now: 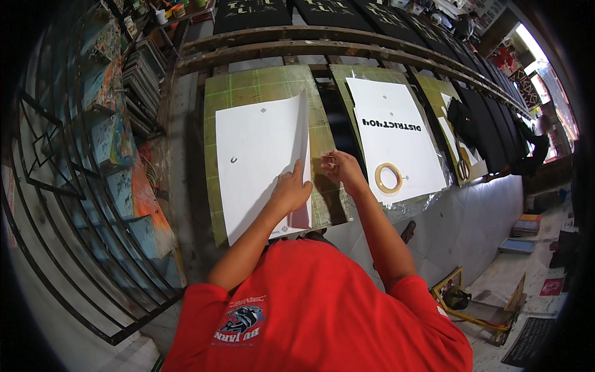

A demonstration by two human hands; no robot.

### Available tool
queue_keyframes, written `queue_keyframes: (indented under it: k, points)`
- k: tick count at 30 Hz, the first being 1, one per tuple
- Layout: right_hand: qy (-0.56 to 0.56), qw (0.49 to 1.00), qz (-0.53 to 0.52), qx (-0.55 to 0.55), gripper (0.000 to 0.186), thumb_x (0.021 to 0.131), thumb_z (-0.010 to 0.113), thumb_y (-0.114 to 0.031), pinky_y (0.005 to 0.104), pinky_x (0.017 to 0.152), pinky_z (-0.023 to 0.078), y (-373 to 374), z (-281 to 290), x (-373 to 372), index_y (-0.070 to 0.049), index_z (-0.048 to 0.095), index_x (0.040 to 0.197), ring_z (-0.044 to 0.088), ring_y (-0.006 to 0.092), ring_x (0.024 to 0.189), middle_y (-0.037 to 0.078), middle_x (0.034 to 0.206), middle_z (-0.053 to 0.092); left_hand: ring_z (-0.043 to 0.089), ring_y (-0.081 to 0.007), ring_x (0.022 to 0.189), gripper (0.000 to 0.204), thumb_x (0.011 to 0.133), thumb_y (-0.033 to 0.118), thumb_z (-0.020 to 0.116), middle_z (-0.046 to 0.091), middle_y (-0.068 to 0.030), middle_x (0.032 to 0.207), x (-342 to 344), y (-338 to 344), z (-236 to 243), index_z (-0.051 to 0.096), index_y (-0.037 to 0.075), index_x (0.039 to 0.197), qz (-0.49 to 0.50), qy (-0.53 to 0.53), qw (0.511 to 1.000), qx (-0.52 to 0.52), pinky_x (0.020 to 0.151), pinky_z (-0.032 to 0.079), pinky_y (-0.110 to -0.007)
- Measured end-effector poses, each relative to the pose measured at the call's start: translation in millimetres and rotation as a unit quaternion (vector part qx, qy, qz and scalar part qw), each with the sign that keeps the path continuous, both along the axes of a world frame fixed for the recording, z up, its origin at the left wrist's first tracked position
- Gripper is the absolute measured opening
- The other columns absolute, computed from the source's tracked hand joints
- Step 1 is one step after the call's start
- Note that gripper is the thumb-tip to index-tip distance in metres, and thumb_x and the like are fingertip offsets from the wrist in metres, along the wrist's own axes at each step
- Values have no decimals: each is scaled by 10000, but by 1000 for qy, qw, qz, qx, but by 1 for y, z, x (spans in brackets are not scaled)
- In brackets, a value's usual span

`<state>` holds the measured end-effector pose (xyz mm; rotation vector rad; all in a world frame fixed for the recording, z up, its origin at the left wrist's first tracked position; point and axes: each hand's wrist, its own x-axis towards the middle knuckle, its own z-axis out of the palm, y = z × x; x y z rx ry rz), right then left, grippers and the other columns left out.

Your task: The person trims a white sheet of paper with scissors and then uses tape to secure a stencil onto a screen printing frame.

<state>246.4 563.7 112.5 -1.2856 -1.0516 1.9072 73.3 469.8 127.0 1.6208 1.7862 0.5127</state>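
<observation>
A large white paper sheet (254, 146) lies on a greenish, grid-lined board (266, 80) in front of me. Its right edge curls up off the board. My left hand (291, 189) rests on the sheet beside that raised edge, index finger stretched out along it. To the right of the edge, my right hand (342, 168) hovers over the board with fingers bent together; anything small between them is too fine to make out. A roll of tan tape (388, 178) lies on a second stack of white paper (378, 142) printed with black lettering.
Scissors (463, 166) lie on a third board at right, near a person in dark clothing (538, 146). Wooden rails (279, 48) run behind the boards, with printed black shirts (254, 18) beyond. Black metal bars (93, 192) stand at left. A yellow frame (446, 284) sits low at right.
</observation>
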Motion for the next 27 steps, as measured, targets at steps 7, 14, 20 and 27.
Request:
queue_keyframes:
  k: [7, 14, 20, 27]
  points:
    - [-87, 994, -5, 66, 307, 961, 497, -310, 316, 718, 471, 11, -1, -12, -46, 651, 995, 601, 141, 850, 41, 1000, 661, 530, -508, 1060, 732, 862, 263, 464, 569, -371, 1074, 2, 0, 5, 163, -6, 1472, -8, 27, 999, -34, 995, 378, -507]
    - [-106, 992, 22, 61, 305, 960, 492, -317, 333, 787, 464, 20, 3, -18, -65, 663, 982, 625, 154, 887, 40, 1000, 675, 440, -578, 1163, 763, 882, 332, 460, 485, -388, 1206, 6, 2, 2, 91, 142, 1522, -14, 35, 997, -72, 1040, 340, -553]
    - [-122, 990, 27, 63, 315, 970, 485, -306, 345, 799, 471, 22, 5, -22, -46, 660, 995, 638, 179, 921, 60, 1007, 675, 420, -578, 1191, 769, 885, 365, 470, 470, -371, 1246, 8, 2, 11, 86, 182, 1525, -14, 44, 995, -89, 1041, 342, -557]
    - [-134, 988, 39, 72, 306, 974, 478, -294, 353, 792, 474, 20, 8, -20, -45, 656, 984, 650, 187, 908, 63, 1004, 676, 433, -565, 1164, 791, 866, 361, 484, 483, -373, 1200, 11, 1, 15, 83, 186, 1525, -7, 53, 995, -81, 1036, 330, -566]
